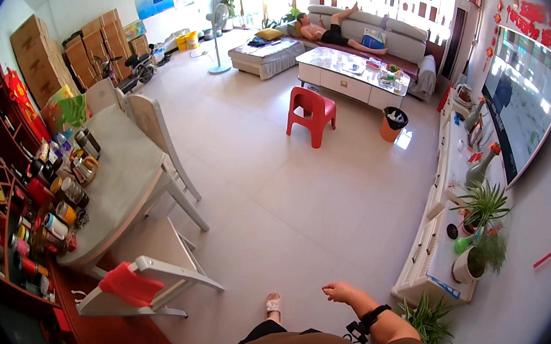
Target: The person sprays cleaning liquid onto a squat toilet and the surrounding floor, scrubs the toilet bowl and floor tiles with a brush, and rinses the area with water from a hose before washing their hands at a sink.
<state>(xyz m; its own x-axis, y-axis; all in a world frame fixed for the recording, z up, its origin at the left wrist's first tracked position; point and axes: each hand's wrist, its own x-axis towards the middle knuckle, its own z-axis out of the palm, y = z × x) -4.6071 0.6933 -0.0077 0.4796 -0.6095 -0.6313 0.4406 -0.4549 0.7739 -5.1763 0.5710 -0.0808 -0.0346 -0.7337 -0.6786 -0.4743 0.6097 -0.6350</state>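
Observation:
My right hand [338, 291] reaches out in front of my body over the tiled floor, its fingers loosely curled, with nothing visible in them. A black band [376, 315] circles that wrist. Close to the forearm, beside my brown shirt, is a small black device [358, 331] whose kind I cannot make out. My left hand is out of the picture. One foot in a light sandal [274, 302] shows below me. A potted plant [428, 323] stands just right of my right arm.
Left are a dining table [122, 175] crowded with jars and a chair [162, 271] draped with red cloth. Ahead stand a red plastic chair [311, 115], a bin [393, 125] and a coffee table [316, 58]. A person [335, 35] lies on the sofa. A low cabinet [424, 247] lines the right wall.

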